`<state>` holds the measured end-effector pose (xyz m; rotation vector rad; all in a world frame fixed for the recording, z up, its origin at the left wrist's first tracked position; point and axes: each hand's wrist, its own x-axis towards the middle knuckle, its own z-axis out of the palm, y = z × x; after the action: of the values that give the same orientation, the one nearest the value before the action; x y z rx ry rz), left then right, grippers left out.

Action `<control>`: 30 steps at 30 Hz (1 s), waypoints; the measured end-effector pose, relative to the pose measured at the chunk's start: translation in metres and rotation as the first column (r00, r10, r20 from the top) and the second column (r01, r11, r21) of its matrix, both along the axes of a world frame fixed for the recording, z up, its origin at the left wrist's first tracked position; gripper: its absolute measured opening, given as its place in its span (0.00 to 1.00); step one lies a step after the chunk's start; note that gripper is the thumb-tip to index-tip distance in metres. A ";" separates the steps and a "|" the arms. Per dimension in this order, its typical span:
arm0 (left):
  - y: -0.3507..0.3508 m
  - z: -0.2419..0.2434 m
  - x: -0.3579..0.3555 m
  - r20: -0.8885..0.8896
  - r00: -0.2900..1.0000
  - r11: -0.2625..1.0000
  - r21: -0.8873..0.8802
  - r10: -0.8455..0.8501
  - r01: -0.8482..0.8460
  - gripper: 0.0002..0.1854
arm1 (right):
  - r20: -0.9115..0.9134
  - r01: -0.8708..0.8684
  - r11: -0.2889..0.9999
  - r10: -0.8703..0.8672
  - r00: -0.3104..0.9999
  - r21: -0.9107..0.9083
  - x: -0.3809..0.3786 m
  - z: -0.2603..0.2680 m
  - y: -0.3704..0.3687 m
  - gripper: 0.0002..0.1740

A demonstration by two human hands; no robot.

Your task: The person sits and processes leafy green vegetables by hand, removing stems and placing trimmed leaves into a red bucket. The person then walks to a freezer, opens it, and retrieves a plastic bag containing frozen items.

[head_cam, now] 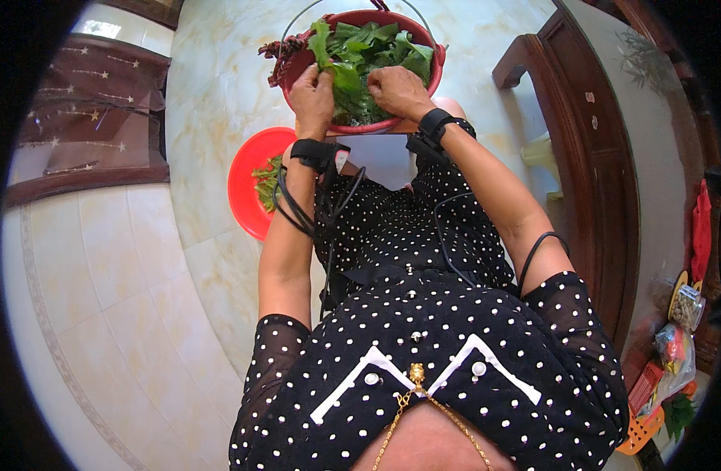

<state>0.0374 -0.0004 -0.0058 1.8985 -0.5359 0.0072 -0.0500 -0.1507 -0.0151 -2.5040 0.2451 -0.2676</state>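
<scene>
A red bucket (437, 65) with a thin metal bail stands in front of me, filled with green leafy vegetables (369, 41). At the bucket's near left side, my left hand (313, 97) pinches a leafy green (320, 44) that rises above the rim. My right hand (399, 91) is over the leaves on the right side, its fingers curled downward; whether they grip anything is hidden. On the floor to the left, a red plastic basin (242, 182) holds cut green stems (267, 182), partly covered by my left forearm.
Dark red braided cord (284, 56) hangs at the bucket's left rim. A dark wooden table (596, 153) stands at the right, bearing a jar (686, 306) and an orange plastic basket (640, 433). Black cables (293, 212) loop from my wrist straps. A wooden piece with star-patterned cloth (95, 112) is at the left.
</scene>
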 end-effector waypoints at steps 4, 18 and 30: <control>0.000 0.042 0.002 0.000 0.998 0.950 -0.306 -0.071 0.067 0.11 | -0.025 -0.002 0.999 0.003 1.000 0.051 0.001 0.000 -0.001 0.12; -0.006 0.051 0.009 -0.123 0.973 0.952 -0.262 -0.193 0.156 0.12 | 0.031 -0.004 0.998 0.002 1.000 0.061 0.000 -0.001 -0.001 0.13; 0.006 0.075 0.006 -0.118 0.960 0.849 -0.502 -0.255 0.164 0.11 | -0.009 0.025 0.999 -0.025 1.000 0.045 -0.001 0.001 -0.002 0.13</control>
<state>0.0434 0.0060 0.0690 1.3209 -0.5551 -0.1592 -0.0508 -0.1524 -0.0137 -2.4596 0.2828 -0.2587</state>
